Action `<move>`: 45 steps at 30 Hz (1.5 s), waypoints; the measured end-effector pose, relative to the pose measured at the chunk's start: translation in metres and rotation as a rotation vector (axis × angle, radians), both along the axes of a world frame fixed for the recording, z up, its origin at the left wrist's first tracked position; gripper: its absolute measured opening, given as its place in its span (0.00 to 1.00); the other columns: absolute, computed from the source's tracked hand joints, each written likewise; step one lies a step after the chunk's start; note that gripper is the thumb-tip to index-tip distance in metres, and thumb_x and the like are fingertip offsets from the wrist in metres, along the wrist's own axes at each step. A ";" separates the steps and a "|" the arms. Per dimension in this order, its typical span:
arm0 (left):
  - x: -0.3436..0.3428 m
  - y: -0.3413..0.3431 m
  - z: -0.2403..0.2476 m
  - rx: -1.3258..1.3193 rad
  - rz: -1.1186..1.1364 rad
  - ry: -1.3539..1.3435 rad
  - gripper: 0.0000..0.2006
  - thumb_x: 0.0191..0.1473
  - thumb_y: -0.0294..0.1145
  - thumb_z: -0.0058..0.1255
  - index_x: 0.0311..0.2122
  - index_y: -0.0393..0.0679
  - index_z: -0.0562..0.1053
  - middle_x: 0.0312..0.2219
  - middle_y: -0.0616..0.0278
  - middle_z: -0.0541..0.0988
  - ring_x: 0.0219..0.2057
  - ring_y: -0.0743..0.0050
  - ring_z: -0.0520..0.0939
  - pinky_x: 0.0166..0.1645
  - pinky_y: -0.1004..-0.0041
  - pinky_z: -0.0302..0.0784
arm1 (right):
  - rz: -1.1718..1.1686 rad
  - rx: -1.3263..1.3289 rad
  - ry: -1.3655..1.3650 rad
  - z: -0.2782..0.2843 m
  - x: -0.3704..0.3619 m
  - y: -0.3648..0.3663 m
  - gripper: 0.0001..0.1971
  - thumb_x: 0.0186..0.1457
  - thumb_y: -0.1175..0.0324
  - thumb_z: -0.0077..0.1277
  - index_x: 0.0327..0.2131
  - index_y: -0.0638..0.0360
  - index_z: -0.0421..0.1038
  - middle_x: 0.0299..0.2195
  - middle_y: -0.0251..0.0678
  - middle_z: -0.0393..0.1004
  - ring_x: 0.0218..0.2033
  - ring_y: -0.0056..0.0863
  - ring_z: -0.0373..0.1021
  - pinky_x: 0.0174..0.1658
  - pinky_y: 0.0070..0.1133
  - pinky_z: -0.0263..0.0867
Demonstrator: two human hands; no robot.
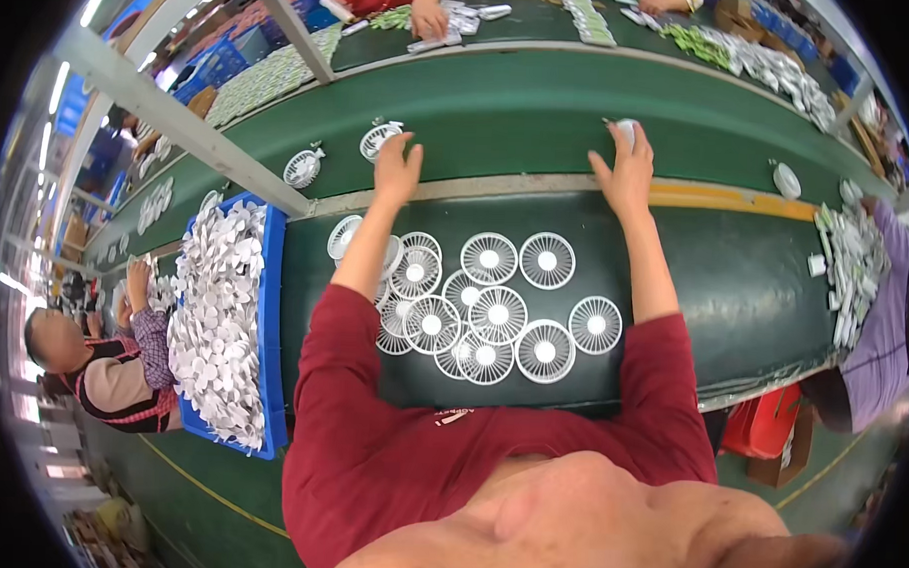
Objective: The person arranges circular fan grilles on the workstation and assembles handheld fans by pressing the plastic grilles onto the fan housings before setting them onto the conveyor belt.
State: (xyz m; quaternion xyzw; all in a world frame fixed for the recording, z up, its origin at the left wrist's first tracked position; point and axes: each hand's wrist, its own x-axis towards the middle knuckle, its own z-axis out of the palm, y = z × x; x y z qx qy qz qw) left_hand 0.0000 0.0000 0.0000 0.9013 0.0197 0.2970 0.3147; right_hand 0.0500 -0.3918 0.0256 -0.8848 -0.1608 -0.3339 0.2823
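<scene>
My left hand (396, 172) reaches over the far green belt with its fingers apart. Its fingertips are beside a round white fan head (376, 139) with a slatted guard, and partly cover it. Farther right, my right hand (626, 175) stretches over the same belt, thumb spread away from the fingers. A white rounded part (628, 128), mostly hidden, shows behind those fingers. Between my forearms, several round white fan guards (546, 351) with spokes and solid centres lie on the dark green worktop (735, 284), some overlapping.
A blue crate (272, 328) full of small white parts stands at my left. More fan heads (302, 169) rest on the belt (500, 135). White and green pieces (848, 268) are heaped at the right. Co-workers sit left, right and across. A metal post (180, 114) rises at left.
</scene>
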 end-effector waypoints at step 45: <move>-0.101 -0.131 0.037 -1.978 -0.581 -0.141 0.17 0.64 0.48 0.39 0.49 0.48 0.70 0.39 0.69 0.78 0.38 0.76 0.79 0.44 0.72 0.76 | 0.802 0.053 0.103 0.050 -0.132 0.159 0.44 0.51 0.33 0.44 0.60 0.60 0.56 0.62 0.52 0.52 0.62 0.49 0.52 0.63 0.37 0.47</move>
